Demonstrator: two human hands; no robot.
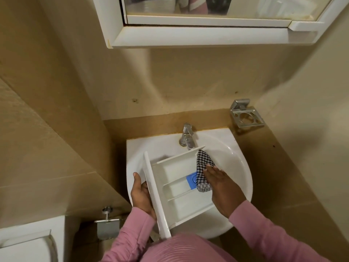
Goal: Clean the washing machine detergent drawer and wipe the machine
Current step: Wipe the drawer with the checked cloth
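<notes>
**Wiping the detergent drawer over the sink**

The detergent drawer (175, 186) is out of the machine, held tilted over the sink (244, 167) just below the tap (187, 137). The left hand (141, 195) grips its front panel, fingers (148, 188) curled round the edge. The right hand (221, 184) lays straight, close-set fingers flat on the checked cloth (204, 163), pressing it onto the drawer's rear end beside the blue cap (190, 179). The drawer-cleaning step seems to be in hand. The next move calls for dragging the cloth through each compartment, with the left hand bracing. Count: one drawer (three compartments, as far as I can tell), one cloth, one blue cap, one tap, two hands. The machine is not in view.
</notes>
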